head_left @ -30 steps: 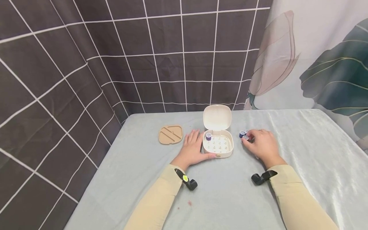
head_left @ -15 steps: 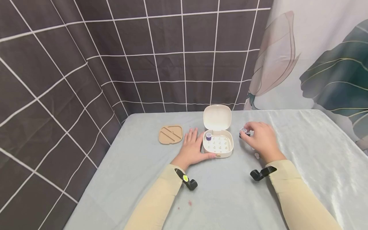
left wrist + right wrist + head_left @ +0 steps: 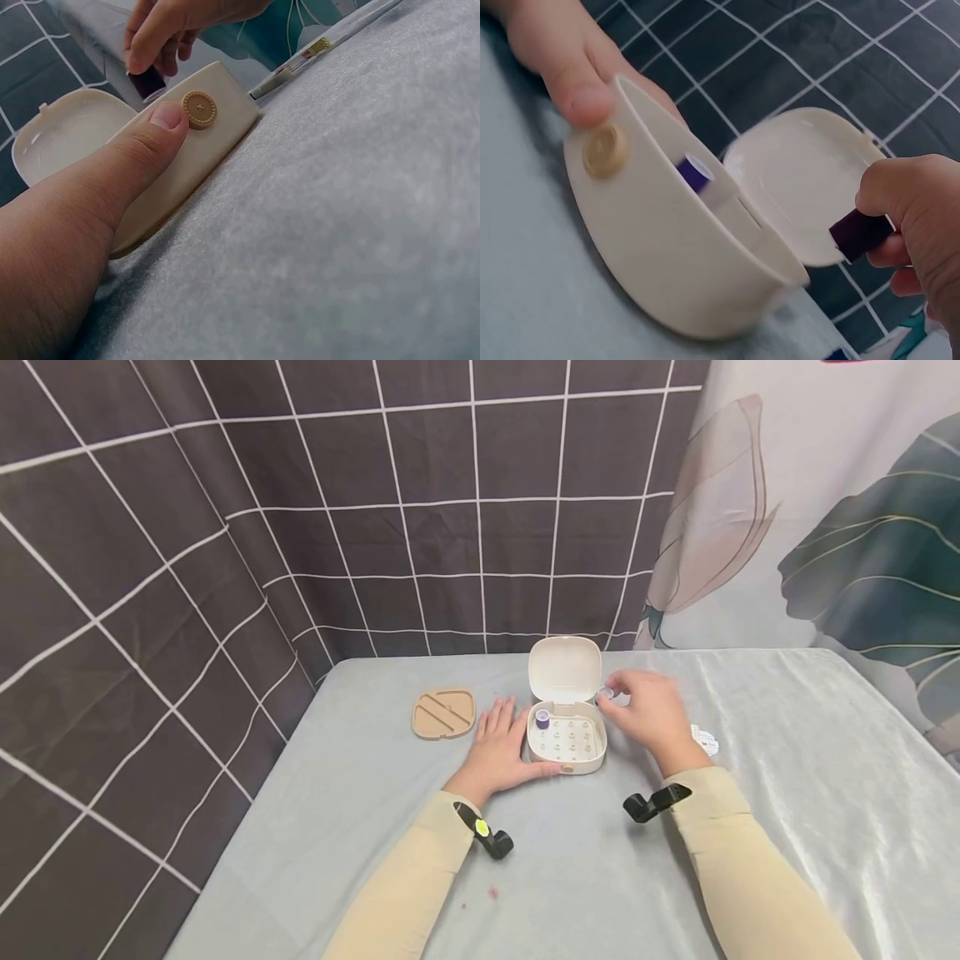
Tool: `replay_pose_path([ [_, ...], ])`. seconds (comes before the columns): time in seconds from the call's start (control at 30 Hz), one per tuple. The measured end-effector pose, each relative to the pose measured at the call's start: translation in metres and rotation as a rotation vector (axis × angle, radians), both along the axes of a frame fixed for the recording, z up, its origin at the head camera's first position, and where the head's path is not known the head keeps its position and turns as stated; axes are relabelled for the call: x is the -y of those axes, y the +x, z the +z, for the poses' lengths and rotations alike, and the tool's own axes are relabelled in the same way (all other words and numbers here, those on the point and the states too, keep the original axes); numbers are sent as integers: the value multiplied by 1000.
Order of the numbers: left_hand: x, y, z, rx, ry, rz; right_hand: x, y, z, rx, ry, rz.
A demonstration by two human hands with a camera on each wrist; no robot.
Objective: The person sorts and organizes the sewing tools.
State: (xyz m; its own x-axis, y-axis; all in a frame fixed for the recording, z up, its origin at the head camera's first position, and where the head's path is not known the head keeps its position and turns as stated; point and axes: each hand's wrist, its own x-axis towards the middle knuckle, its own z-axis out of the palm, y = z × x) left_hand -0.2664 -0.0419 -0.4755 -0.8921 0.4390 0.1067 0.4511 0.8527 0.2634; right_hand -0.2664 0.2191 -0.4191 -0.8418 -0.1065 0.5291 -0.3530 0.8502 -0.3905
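Note:
A cream sewing box (image 3: 567, 767) stands with its lid (image 3: 565, 668) raised, showing rows of small pegs inside. One purple thread spool (image 3: 542, 719) is on a peg at the back left. My left hand (image 3: 501, 752) lies against the box with straight fingers along its left side. Its thumb presses the front beside the round tan button (image 3: 199, 110). Between thumb and fingers, my right hand (image 3: 647, 714) pinches a dark purple thread spool (image 3: 859, 234). It holds this spool just off the box's back right corner, near the lid.
A tan divided tray (image 3: 444, 713) lies left of the box. Behind the right wrist shows a white disc (image 3: 705, 741). A dark blue object (image 3: 838, 355) peeks in at the right wrist view's bottom edge. Curtains hang behind the grey cloth-covered table (image 3: 570, 868).
My right hand took hold of a spool from the small group at the right and carried it left to the box. The left hand has stayed at the box.

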Motion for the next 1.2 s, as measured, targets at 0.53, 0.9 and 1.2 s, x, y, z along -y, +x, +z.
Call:
replay_pose_path([
  [0.53,-1,0,0,3,8,1,40,-4,-7,98,1,70],
  [0.9,0,0,0,-4,9,-7,51,-5,-18,118,40,58],
  [1.2,0,0,1,-13,7,-11,59,-5,-24,129,111,28],
])
